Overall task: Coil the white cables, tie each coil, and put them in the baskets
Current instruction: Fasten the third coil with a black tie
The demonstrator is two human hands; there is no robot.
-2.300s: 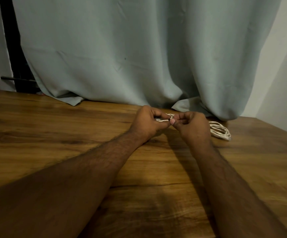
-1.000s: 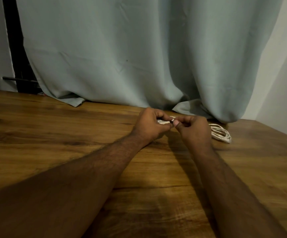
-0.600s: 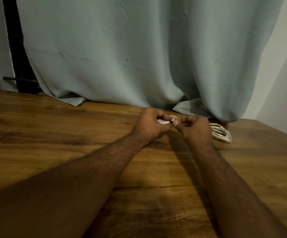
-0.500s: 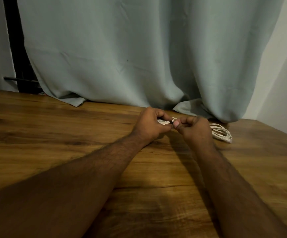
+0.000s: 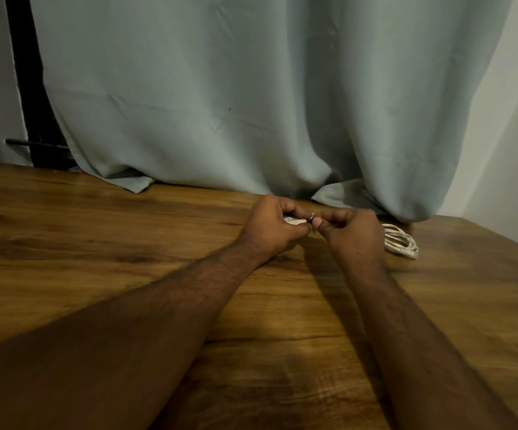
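Both my hands meet over the far middle of the wooden table (image 5: 127, 249). My left hand (image 5: 271, 226) is curled round a small bundle of white cable (image 5: 293, 220), of which only a short stretch shows between the fingers. My right hand (image 5: 349, 234) pinches something small and dark at the cable's end, fingertip to thumb, right against the left hand. A second white cable coil (image 5: 402, 242) lies on the table just right of my right hand, partly hidden behind it. No basket is in view.
A grey-green curtain (image 5: 220, 103) hangs along the table's far edge, its hem resting on the wood. A dark frame (image 5: 28, 88) stands at the far left, a pale wall (image 5: 505, 135) at the right.
The hands have stayed together in the same spot; only the fingertips shifted slightly on the cable. The coil on the right has not moved.
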